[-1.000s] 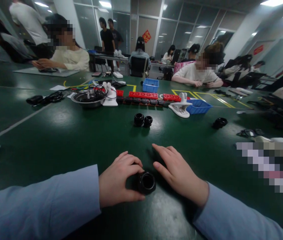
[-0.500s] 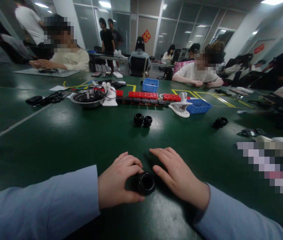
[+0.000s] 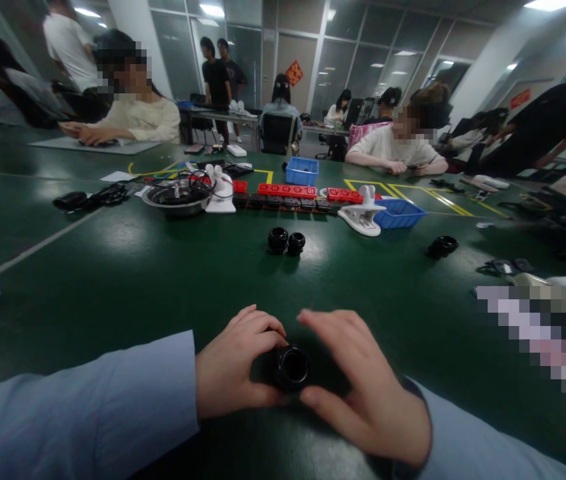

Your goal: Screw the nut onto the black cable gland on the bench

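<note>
In the head view, a black cable gland (image 3: 295, 367), round and hollow, stands on the green table with its open end up. My left hand (image 3: 243, 363) curls around its left side, thumb in front and fingers behind, closed on it. My right hand (image 3: 363, 380) is open just to the right, thumb and fingers spread apart. Its thumb tip is close to the front of the gland; whether it touches I cannot tell. Farther off, a larger black gland (image 3: 278, 241) and a smaller black gland (image 3: 296, 243) stand side by side.
Another black fitting (image 3: 443, 247) lies at the right. Beyond are a metal bowl (image 3: 175, 207) of cables, red power strips (image 3: 287, 190), white clips (image 3: 363, 217) and blue bins (image 3: 301, 172). Phones and cables lie around the edges. Other people sit across the table.
My right hand has come nearer and spread its thumb wide of the fingers, beside the gland. My left hand and the gland have barely moved. A person in dark clothes shows at far right.
</note>
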A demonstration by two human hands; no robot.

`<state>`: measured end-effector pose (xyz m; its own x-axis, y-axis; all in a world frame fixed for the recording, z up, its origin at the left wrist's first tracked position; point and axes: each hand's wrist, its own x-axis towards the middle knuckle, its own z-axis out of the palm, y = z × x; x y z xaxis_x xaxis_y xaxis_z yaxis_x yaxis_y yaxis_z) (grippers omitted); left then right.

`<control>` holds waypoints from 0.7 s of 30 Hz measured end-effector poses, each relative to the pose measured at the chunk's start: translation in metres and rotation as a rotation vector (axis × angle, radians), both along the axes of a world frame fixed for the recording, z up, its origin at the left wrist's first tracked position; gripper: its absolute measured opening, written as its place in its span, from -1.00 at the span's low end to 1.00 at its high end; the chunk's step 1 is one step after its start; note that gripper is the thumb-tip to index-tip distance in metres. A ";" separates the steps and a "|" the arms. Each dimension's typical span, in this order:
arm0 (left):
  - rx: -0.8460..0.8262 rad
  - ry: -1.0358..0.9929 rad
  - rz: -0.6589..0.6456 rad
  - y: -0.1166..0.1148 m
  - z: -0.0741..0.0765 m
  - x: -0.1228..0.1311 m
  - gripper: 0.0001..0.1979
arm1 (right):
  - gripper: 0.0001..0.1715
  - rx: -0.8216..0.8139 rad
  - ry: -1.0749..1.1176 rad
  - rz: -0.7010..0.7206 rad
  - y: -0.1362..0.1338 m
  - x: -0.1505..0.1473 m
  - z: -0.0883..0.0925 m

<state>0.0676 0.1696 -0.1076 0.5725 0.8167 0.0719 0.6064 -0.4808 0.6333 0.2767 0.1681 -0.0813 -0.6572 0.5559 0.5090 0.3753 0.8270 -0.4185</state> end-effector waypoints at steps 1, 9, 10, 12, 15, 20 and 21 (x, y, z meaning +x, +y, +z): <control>0.011 0.002 -0.003 0.000 0.000 0.000 -0.60 | -0.53 -0.050 -0.057 0.026 -0.001 -0.003 0.000; 0.035 0.018 -0.010 0.001 -0.001 0.000 -0.60 | -0.57 -0.205 -0.128 0.048 -0.001 -0.010 0.000; 0.033 0.020 -0.008 0.001 -0.001 0.000 -0.59 | -0.56 -0.204 -0.131 0.048 -0.001 -0.009 0.001; 0.027 0.021 -0.006 0.000 0.000 0.000 -0.57 | -0.56 -0.197 -0.144 0.043 -0.001 -0.009 0.001; 0.025 0.019 -0.010 0.000 -0.001 0.001 -0.58 | -0.57 -0.178 -0.163 0.020 -0.003 -0.009 0.001; 0.040 0.015 0.007 0.001 -0.004 0.002 -0.58 | -0.58 -0.175 -0.175 0.005 -0.004 -0.009 0.001; 0.043 0.015 0.009 0.001 -0.004 0.002 -0.58 | -0.59 -0.180 -0.175 0.005 -0.004 -0.009 0.001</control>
